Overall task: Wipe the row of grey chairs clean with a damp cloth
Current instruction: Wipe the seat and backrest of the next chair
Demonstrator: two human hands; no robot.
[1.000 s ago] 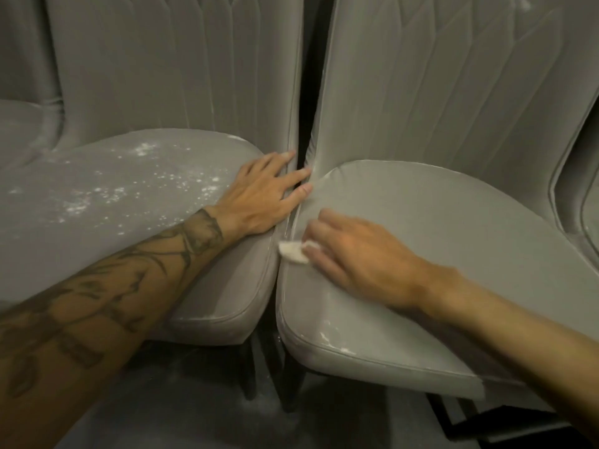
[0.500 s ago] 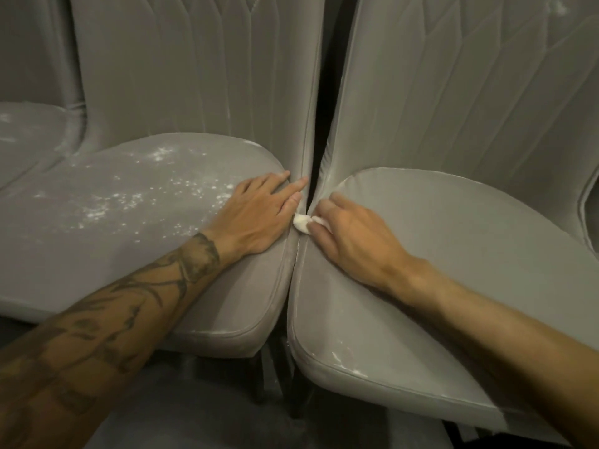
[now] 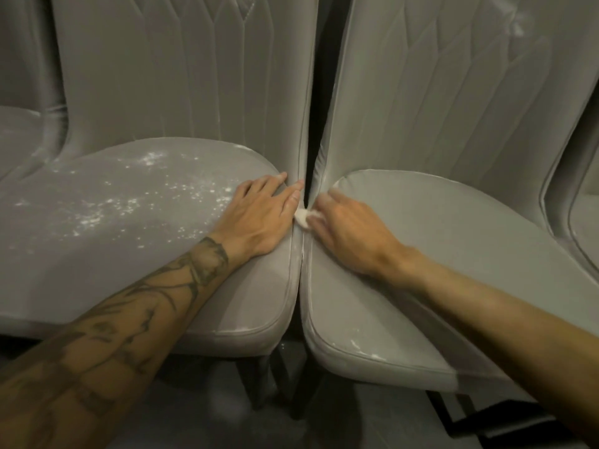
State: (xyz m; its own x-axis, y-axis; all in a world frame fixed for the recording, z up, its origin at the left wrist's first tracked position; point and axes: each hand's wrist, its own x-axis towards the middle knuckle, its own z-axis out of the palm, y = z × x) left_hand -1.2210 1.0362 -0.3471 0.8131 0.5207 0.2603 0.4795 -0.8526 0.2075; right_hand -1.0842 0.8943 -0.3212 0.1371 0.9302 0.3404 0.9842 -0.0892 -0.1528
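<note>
Two grey padded chairs stand side by side. The left chair's seat (image 3: 123, 228) is speckled with white dust. The right chair's seat (image 3: 460, 241) looks mostly plain, with a few white marks on its front rim. My left hand (image 3: 262, 215) lies flat, fingers spread, on the left seat's right edge. My right hand (image 3: 350, 234) presses a small white cloth (image 3: 303, 217) against the right seat's left edge, at the narrow gap between the seats. Most of the cloth is hidden under my fingers.
Further grey chairs continue the row at the far left (image 3: 19, 137) and far right (image 3: 586, 222). A dark gap (image 3: 319, 92) runs between the two backrests. Black chair legs (image 3: 301, 393) and a grey floor (image 3: 201, 416) lie below the seats.
My right hand has slid the cloth along the right seat's left edge toward the backrest. My left hand has stayed flat on the left seat. The view has moved closer.
</note>
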